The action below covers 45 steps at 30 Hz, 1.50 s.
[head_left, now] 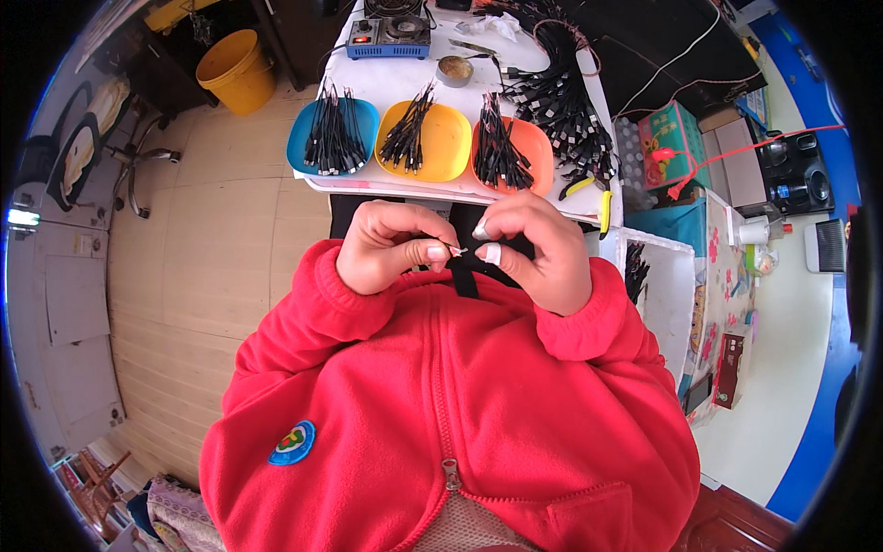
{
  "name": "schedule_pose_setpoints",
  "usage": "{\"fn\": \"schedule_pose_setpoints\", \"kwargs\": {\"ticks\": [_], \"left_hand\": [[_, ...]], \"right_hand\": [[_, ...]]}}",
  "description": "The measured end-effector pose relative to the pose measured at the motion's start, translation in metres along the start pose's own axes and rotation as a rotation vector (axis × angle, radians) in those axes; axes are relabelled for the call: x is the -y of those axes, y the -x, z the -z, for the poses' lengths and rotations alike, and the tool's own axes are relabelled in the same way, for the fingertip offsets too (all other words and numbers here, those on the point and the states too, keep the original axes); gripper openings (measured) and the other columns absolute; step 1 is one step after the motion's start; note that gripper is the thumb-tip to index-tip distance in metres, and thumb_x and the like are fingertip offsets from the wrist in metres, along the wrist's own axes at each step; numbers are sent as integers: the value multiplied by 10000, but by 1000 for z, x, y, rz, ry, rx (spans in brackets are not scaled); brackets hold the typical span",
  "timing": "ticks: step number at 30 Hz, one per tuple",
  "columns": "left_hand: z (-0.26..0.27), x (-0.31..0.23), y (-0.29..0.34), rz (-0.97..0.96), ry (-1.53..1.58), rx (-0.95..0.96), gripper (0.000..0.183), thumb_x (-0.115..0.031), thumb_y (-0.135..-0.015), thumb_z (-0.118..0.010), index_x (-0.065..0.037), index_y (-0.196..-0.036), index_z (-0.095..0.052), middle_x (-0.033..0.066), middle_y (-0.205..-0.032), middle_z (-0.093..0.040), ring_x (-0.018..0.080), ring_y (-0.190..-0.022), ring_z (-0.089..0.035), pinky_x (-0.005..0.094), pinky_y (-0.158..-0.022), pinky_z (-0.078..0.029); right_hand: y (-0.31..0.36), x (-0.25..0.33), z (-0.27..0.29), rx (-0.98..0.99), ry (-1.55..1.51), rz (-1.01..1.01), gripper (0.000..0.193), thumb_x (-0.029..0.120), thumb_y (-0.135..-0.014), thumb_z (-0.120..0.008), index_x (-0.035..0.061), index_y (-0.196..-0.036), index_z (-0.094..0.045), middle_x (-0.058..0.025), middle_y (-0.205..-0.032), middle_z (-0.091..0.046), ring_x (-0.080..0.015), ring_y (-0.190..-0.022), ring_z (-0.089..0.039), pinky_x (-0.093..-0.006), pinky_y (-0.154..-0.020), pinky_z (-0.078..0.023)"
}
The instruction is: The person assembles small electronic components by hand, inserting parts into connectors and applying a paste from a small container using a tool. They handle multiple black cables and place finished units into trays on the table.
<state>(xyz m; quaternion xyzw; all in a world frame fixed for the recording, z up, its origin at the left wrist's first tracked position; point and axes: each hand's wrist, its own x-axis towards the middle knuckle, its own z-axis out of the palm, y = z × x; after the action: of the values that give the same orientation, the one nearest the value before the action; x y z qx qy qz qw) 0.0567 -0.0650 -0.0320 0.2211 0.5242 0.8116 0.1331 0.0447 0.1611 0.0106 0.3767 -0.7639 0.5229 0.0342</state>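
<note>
In front of my chest my left hand (pixel 391 247) is closed, thumb and index finger pinching the thin wire ends of a cable (pixel 455 249). Small light strands stick out past the fingertips; the rest of that cable is hard to make out against the dark background. Close on the right is my right hand (pixel 543 250), its thumb and index fingertip wrapped in white tape and slightly apart. I see nothing between them. Just beyond, black cables with bare wire ends lie bundled in a blue tray (pixel 297 147), a yellow tray (pixel 449 164) and an orange tray (pixel 541 152).
A large heap of black USB cables (pixel 561 101) covers the table's right side. Yellow-handled cutters (pixel 604 213) lie at the corner. Behind the trays stand a round tin (pixel 453 72) and a blue heating device (pixel 391 44). A white foam box (pixel 676 276) with cables stands right.
</note>
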Motion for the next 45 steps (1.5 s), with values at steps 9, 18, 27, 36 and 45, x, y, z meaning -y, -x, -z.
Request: {"fn": "schedule_pose_setpoints", "kwargs": {"ticks": [9, 18, 27, 36, 45], "left_hand": [[-5, 7, -3, 35, 40, 19, 82, 12, -879, -657, 29, -954, -687, 58, -805, -671, 100, -697, -613, 230, -641, -505], [-11, 11, 4, 79, 139, -8, 85, 14, -881, -644, 34, -956, -678, 70, -787, -656, 108, -667, -589, 218, -566, -441], [-23, 24, 2, 214, 744, 204, 147, -69, -900, -636, 49, -986, -654, 63, -709, -568, 101, -553, -371, 237, -485, -255], [-23, -1, 5, 123, 249, 39, 131, 14, -892, -637, 55, -1009, -679, 93, -812, -670, 110, -654, -586, 218, -565, -452], [-13, -13, -6, 124, 7, -67, 132, 16, -885, -655, 36, -1007, -702, 63, -862, -693, 68, -705, -615, 190, -620, -493]], "right_hand": [[-4, 4, -3, 56, 261, 231, 247, -12, -743, -696, 20, -961, -585, -66, -863, -592, -218, -748, -565, -331, -671, -452], [12, 4, -7, 75, -719, -535, 160, 98, -903, -660, -1, -1010, -596, -11, -895, -596, -80, -818, -545, -225, -737, -452], [1, 12, -3, -50, -42, 226, 176, -3, -776, -729, 45, -930, -658, -63, -883, -611, -207, -785, -593, -297, -703, -483], [10, 13, -24, -169, -420, 14, 136, -62, -756, -623, 15, -861, -582, -62, -879, -562, -142, -756, -518, -257, -713, -433], [-5, -7, -2, -77, 11, 136, 159, 37, -795, -725, 36, -906, -611, -73, -908, -603, -220, -744, -568, -315, -707, -471]]}}
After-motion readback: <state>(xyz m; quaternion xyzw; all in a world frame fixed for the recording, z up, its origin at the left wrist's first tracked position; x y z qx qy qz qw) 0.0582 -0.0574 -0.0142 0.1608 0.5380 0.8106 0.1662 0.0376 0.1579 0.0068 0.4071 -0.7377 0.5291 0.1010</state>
